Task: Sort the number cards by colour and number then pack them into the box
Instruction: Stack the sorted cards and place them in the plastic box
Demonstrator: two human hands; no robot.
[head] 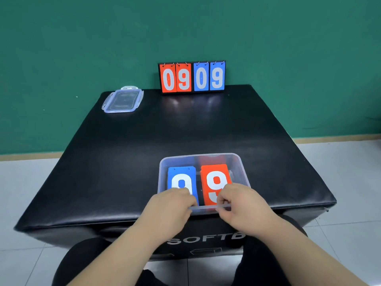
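Here, my left hand (171, 205) and right hand (243, 203) curl over the near rim of the box (160, 176), hiding the ends of the blue card (181, 174) and red card (214, 172) inside; I cannot tell their grip. Lid (122, 100), scoreboard (191, 77) beyond.

- Bright, even indoor light from above; colours are clear and shadows faint.
- The black table (127, 153) shows soft glare patches just in front of the scoreboard (191, 77) and a pale sheen along its near edge.
- The left hand (172, 205) and right hand (244, 204) are smeared at the fingers, so their grip is unclear.
- Wide-angle bending bows the skirting (338, 139) and splays the table's sides.
- Fine detail is soft throughout.
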